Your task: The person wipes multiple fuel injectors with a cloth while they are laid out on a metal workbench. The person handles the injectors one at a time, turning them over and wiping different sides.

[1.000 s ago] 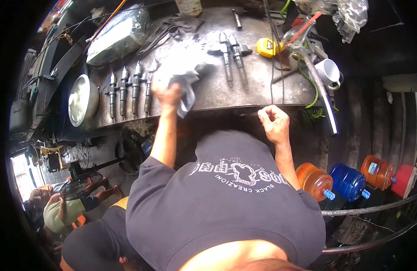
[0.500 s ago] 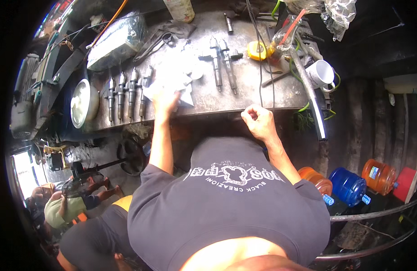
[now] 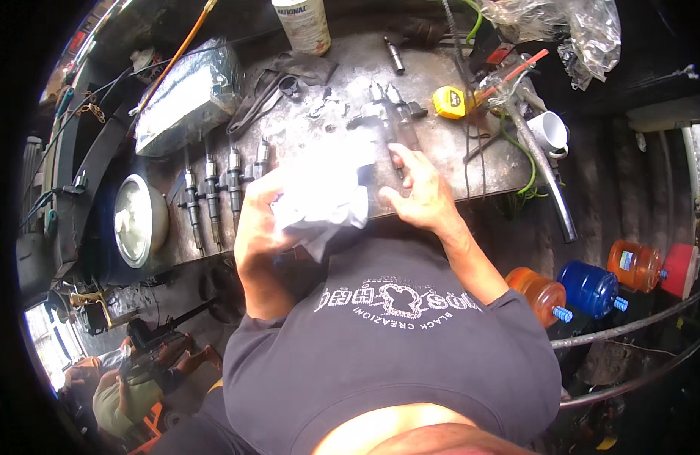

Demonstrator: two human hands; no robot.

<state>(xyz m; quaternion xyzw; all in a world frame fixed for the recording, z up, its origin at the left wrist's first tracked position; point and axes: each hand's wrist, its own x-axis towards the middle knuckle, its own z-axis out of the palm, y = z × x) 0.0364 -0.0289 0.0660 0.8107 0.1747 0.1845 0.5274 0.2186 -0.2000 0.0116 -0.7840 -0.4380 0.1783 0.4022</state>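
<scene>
My left hand [image 3: 259,220] is closed on a white cloth or wad of paper [image 3: 323,189], lifted at the bench's near edge; glare washes out its folds. Close to it, my right hand [image 3: 427,196] is empty, thumb and fingers apart. Just beyond that hand lie two metal fuel injectors [image 3: 401,114] side by side, their lower ends partly covered by glare and fingers. Left of the cloth, several more fuel injectors [image 3: 212,199] form a row on the metal workbench [image 3: 357,57].
At the bench's left stand a round metal bowl [image 3: 140,220] and a plastic-wrapped box [image 3: 187,98]. A yellow tape measure [image 3: 449,101], white mug [image 3: 549,133] and metal pipe [image 3: 547,178] lie right. Dark straps [image 3: 263,91] and a white bucket [image 3: 304,26] are at the back.
My left hand has raised the white cloth off the bench toward me and rightward. My right hand has moved slightly left and opened from a pinch. The view has shifted a little.
</scene>
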